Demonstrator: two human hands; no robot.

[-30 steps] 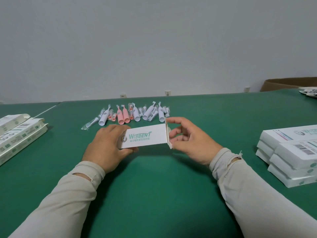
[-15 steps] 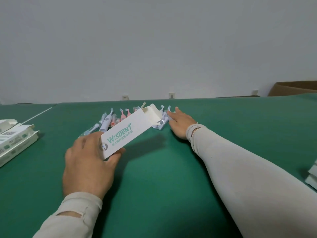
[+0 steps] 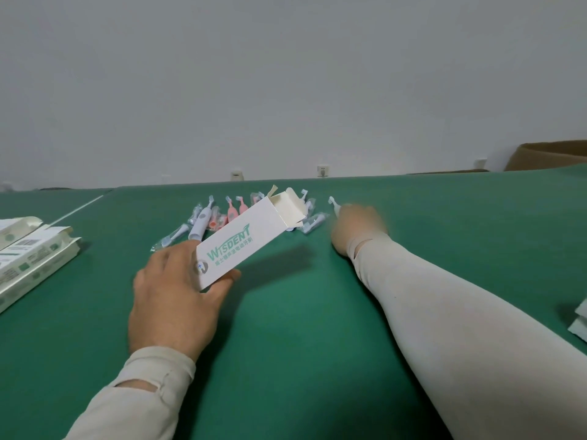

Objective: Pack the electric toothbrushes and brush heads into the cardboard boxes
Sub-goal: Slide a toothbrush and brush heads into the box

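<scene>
Packing workroom: long green-covered counter [image 3: 317, 328]; bare grey wall [image 3: 286, 74] with sockets [image 3: 322, 170] at 12 o'clock; stacked printed cartons [image 3: 35, 262] at 9 o'clock; brown cardboard box [image 3: 549, 155] at 2 o'clock.

The left hand [image 3: 173, 300] is gripping the near end of a white Wisdent box [image 3: 241, 246], tilting its opened flaps toward the pile of toothbrushes and brush heads [image 3: 219, 217] lying on the green surface [image 3: 301, 328]. The right hand [image 3: 357, 228], blurred, is holding a white toothbrush [image 3: 333, 204] beside the pile. Folded cartons [image 3: 31, 258] are sitting far left.
</scene>
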